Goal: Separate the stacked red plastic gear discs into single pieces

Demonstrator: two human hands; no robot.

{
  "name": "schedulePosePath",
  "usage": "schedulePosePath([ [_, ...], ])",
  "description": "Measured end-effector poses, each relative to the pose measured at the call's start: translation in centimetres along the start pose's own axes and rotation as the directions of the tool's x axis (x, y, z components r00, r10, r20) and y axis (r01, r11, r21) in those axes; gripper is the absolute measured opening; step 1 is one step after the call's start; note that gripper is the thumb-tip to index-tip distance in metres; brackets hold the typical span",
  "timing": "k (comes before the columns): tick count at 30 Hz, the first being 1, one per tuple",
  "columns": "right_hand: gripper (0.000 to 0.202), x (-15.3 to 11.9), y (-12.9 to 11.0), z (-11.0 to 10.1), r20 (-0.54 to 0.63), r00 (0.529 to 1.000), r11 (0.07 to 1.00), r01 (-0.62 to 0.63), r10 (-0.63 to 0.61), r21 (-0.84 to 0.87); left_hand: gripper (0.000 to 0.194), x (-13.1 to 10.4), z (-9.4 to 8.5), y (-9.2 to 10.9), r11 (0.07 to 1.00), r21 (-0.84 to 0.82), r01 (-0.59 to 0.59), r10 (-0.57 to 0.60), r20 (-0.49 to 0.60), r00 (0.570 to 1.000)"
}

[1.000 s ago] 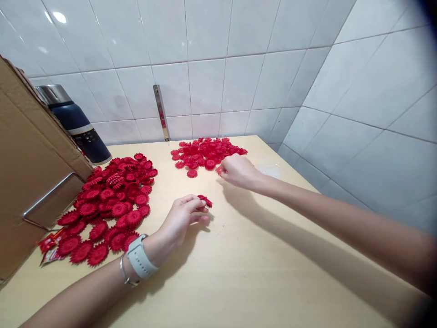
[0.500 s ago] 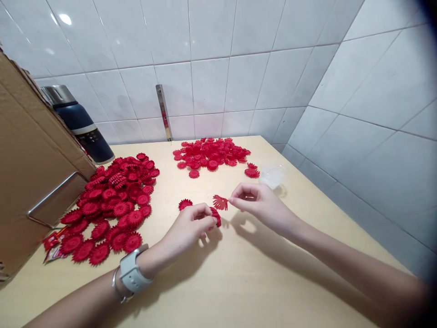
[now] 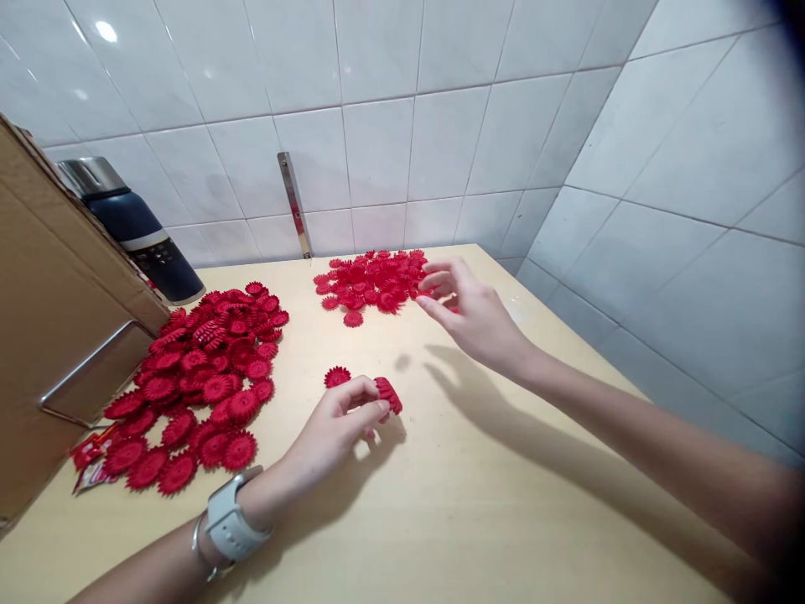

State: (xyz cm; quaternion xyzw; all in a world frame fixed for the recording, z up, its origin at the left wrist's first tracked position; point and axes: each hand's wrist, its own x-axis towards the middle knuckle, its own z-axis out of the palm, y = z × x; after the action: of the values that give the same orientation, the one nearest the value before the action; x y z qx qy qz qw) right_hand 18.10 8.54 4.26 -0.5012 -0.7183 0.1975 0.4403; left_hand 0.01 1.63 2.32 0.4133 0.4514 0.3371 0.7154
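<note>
A pale watch (image 3: 234,518) and a thin bracelet (image 3: 199,545) sit on the left wrist, nearer than the big pile (image 3: 217,361) of red toothed discs. The left hand (image 3: 333,428) is over the surface (image 3: 453,512), to the right of the big pile. Its thumb and fingers are pinched on a small stack (image 3: 389,395) of the same discs. The stack is tipped on its side at the fingertips, maybe so the discs stay lined up and one end is easy to reach. One loose disc (image 3: 338,377) lies just past the left hand, between it and the big pile.

The right hand (image 3: 481,323) is farther off, well to the right of the big pile. Its fingers are bent and spread apart, and I see nothing gripped in them. Its tips are at the right edge of the far heap (image 3: 371,281), but I cannot tell if they touch it. That heap sits behind and right of the big pile, perhaps put there so the right hand can get at it. The dark blue bottle (image 3: 148,235) is behind the big pile, by the cardboard box (image 3: 63,310).
</note>
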Motion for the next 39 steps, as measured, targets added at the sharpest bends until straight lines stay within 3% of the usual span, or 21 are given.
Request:
schedulePosePath([
  [2, 0.034, 0.6, -0.3, 0.7, 0.045, 0.998, 0.998, 0.052, -0.05, -0.041, 0.008, -0.1, -0.1, 0.0, 0.999, -0.04, 0.012, -0.012, 0.001, 1.0],
  [5, 0.009, -0.5, -1.5, 1.5, 0.278, 0.956, 0.996, 0.094, -0.088, -0.007, 0.009, -0.1, -0.5, -0.1, 0.999, -0.022, -0.04, 0.04, -0.007, 0.999],
  [6, 0.011, -1.1, -2.0, 1.6, 0.357, 0.93, 0.996, 0.088, -0.088, 0.017, 0.009, -0.1, -0.7, -0.1, 0.998, -0.024, -0.061, 0.06, -0.024, 0.998],
  [9, 0.02, -2.7, -3.0, 1.4, 0.528, 0.849, 0.99, -0.095, 0.025, 0.106, 0.011, 0.1, -1.2, -0.1, 0.997, -0.003, -0.075, 0.075, -0.04, 0.996],
  [12, 0.016, -3.3, -3.1, 1.1, 0.591, 0.797, 0.948, -0.271, 0.123, 0.169, 0.013, 0.2, -1.5, 0.0, 0.996, 0.06, -0.069, 0.069, 0.006, 0.998],
  [16, 0.01, -3.1, -2.5, 1.1, 0.669, 0.726, 0.876, -0.416, 0.159, 0.243, 0.012, 0.0, -1.8, -0.3, 0.992, 0.081, -0.093, 0.091, 0.029, 0.995],
  [20, 0.012, -2.9, -1.7, 1.2, 0.746, 0.652, 0.819, -0.497, 0.135, 0.286, 0.012, -0.2, -1.7, -0.5, 0.996, 0.051, -0.079, 0.078, 0.029, 0.997],
  [22, 0.012, -2.8, -1.3, 1.2, 0.757, 0.641, 0.815, -0.502, 0.124, 0.291, 0.011, -0.2, -1.6, -0.6, 0.997, 0.028, -0.07, 0.069, 0.027, 0.997],
  [27, 0.009, -2.6, -0.8, 1.2, 0.755, 0.644, 0.831, -0.484, 0.125, 0.274, 0.01, -0.1, -1.7, -0.6, 0.991, 0.083, -0.103, 0.1, 0.044, 0.994],
  [29, 0.01, -2.6, -0.7, 1.3, 0.737, 0.665, 0.865, -0.434, 0.12, 0.251, 0.009, 0.0, -1.8, -0.7, 0.99, 0.087, -0.108, 0.105, 0.04, 0.994],
  [32, 0.015, -2.6, -0.7, 1.5, 0.61, 0.79, 0.99, -0.127, 0.06, 0.066, 0.01, 0.1, -1.9, -0.8, 0.988, 0.104, -0.114, 0.111, 0.031, 0.993],
  [34, 0.018, -2.5, -0.5, 1.4, 0.509, 0.861, 0.992, 0.068, -0.003, -0.11, 0.01, 0.1, -1.9, -0.8, 0.986, 0.13, -0.106, 0.105, 0.017, 0.994],
  [36, 0.018, -2.1, 0.0, 1.1, 0.443, 0.896, 0.967, 0.139, -0.032, -0.212, 0.011, 0.1, -1.9, -0.7, 0.986, 0.135, -0.094, 0.097, -0.02, 0.995],
  [39, 0.018, -0.9, 1.1, 0.2, 0.308, 0.951, 0.93, 0.14, -0.031, -0.339, 0.012, 0.1, -1.9, -0.7, 0.993, 0.09, -0.077, 0.081, -0.043, 0.996],
])
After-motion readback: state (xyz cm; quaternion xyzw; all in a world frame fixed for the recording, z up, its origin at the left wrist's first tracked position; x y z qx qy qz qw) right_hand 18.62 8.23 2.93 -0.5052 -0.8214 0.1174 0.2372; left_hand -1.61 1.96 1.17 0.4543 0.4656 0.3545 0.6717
